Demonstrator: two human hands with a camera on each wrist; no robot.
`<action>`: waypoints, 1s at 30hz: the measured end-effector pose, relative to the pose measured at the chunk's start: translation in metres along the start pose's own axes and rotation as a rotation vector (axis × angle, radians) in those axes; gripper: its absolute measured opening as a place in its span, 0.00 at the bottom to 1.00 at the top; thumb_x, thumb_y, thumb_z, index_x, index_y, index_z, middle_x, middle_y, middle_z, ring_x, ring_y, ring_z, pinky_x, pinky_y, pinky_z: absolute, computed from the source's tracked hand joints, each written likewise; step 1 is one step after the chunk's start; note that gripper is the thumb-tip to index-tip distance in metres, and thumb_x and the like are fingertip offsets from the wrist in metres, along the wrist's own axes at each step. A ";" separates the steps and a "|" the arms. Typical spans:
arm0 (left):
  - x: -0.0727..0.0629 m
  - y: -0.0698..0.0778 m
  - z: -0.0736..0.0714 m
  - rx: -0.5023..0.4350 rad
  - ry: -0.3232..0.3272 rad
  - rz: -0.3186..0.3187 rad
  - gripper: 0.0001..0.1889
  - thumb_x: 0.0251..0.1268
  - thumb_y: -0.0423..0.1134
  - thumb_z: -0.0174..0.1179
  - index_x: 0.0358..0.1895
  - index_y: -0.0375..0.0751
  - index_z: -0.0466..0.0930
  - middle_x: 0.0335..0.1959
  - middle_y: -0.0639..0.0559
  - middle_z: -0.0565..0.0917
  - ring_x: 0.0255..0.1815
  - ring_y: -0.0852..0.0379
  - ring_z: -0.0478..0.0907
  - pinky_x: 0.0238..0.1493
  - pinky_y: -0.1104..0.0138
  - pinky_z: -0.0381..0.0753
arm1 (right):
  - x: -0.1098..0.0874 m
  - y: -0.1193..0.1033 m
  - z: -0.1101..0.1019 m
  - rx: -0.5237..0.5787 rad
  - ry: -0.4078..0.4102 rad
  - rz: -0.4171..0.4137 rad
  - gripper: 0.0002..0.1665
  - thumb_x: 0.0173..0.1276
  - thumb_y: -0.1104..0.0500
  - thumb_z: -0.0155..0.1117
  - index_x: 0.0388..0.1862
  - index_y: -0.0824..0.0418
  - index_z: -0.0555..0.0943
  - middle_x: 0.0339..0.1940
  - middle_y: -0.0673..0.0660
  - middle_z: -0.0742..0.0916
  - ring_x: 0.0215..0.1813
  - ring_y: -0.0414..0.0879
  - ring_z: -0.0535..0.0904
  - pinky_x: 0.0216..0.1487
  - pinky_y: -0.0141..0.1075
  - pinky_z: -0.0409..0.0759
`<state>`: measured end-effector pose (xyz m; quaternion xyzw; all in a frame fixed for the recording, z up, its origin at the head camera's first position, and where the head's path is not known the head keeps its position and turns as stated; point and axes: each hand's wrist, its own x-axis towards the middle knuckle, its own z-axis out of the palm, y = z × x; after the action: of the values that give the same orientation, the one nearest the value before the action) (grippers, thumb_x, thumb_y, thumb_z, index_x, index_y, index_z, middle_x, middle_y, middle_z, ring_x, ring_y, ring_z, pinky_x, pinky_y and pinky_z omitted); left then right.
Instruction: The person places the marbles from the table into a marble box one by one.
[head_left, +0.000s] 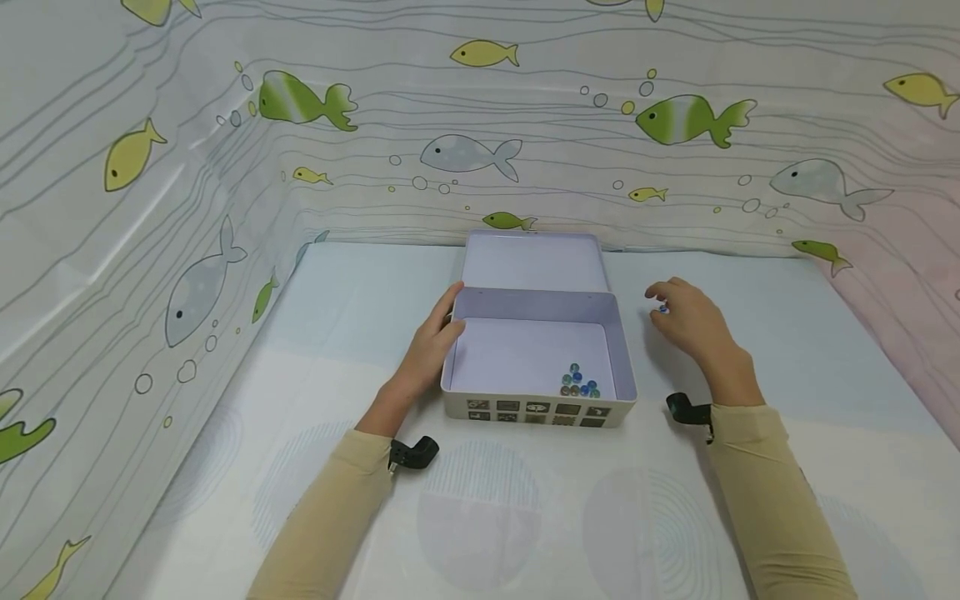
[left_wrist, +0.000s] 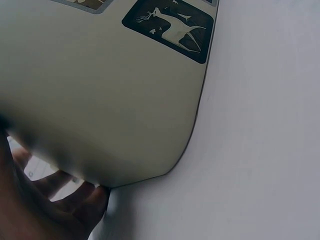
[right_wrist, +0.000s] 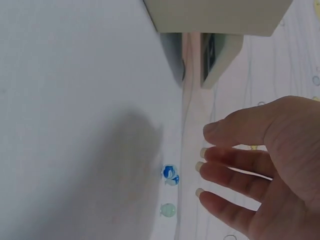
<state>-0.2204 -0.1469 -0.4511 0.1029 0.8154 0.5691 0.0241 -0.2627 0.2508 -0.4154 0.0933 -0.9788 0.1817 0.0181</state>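
An open pale tin box (head_left: 540,408) with small pictures along its front stands on the table, its lid (head_left: 534,260) hinged back. My left hand (head_left: 427,346) holds the box's left side, thumb over the rim and fingers along the outer wall. Several glass marbles (head_left: 576,377) lie in the box's front right corner. To the right of the box, my right hand (head_left: 693,321) hovers over the table with fingers loosely bent and nothing between them. Blue-and-clear marbles (right_wrist: 170,173) and a pale green marble (right_wrist: 168,210) lie just beyond its fingertips in the right wrist view.
A pale cloth with printed circles covers the table (head_left: 480,517). Behind and to the left rises a fish-patterned curtain (head_left: 390,100), with a pink part at the right. Small black cameras sit on both wrists.
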 end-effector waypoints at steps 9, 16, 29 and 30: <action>0.000 0.001 0.000 -0.002 0.001 -0.006 0.32 0.76 0.44 0.41 0.79 0.70 0.45 0.82 0.63 0.50 0.82 0.50 0.53 0.79 0.48 0.55 | 0.000 0.009 0.001 -0.012 -0.027 0.051 0.21 0.68 0.66 0.53 0.59 0.69 0.78 0.57 0.71 0.78 0.57 0.68 0.76 0.54 0.61 0.75; 0.000 0.001 0.000 -0.001 0.006 -0.009 0.32 0.76 0.43 0.41 0.80 0.69 0.46 0.81 0.63 0.52 0.81 0.49 0.54 0.79 0.48 0.56 | 0.001 0.015 0.003 -0.018 -0.063 0.078 0.22 0.66 0.67 0.51 0.58 0.70 0.77 0.55 0.73 0.79 0.57 0.69 0.75 0.56 0.62 0.74; -0.001 0.002 0.000 -0.002 0.003 -0.015 0.32 0.75 0.48 0.41 0.78 0.74 0.46 0.81 0.64 0.52 0.81 0.50 0.55 0.79 0.47 0.56 | 0.003 0.023 0.008 -0.007 -0.080 0.093 0.26 0.66 0.66 0.51 0.63 0.71 0.74 0.53 0.74 0.80 0.54 0.67 0.76 0.54 0.62 0.75; -0.002 0.002 -0.001 -0.004 0.003 -0.015 0.32 0.75 0.48 0.41 0.78 0.73 0.46 0.81 0.63 0.52 0.81 0.50 0.54 0.79 0.47 0.56 | 0.003 0.023 0.008 -0.011 -0.077 0.095 0.26 0.66 0.66 0.51 0.63 0.71 0.75 0.53 0.73 0.80 0.54 0.67 0.76 0.54 0.61 0.75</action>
<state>-0.2188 -0.1473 -0.4495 0.0960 0.8150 0.5708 0.0274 -0.2701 0.2687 -0.4313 0.0535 -0.9830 0.1731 -0.0280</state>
